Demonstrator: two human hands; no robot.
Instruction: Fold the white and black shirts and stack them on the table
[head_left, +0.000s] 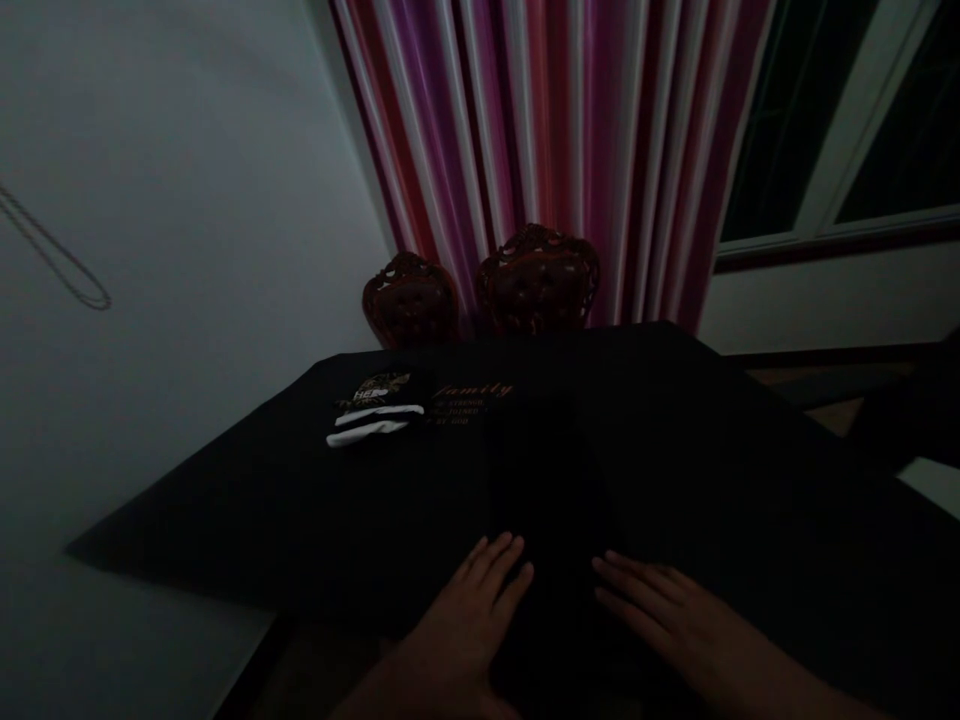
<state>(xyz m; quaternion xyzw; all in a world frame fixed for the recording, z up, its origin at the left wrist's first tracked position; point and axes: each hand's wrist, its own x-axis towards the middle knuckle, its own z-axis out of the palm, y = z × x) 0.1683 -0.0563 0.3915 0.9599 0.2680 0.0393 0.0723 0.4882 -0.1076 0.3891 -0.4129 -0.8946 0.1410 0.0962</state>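
My left hand (484,595) lies palm down with its fingers stretched out, at the near side of the dark-covered table (697,440). Opposite it, my right hand (660,605) is also flat, its fingers extended and pointing inward. Between and beyond both hands runs a blacker strip (551,480), which looks like dark cloth; the dim light hides its kind and edges. The left fingertips are at its left border and the right fingertips at its right. Farther left sits a small pile of folded clothes (379,408), black with pale lettering on top and white pieces below.
Gold printed lettering, including "family" (476,389), marks the table cover beside the pile. Two carved, tufted chairs (538,285) stand behind the far edge, before a striped curtain (555,120). A pale wall (172,200) borders the left, and a window (825,120) is at right.
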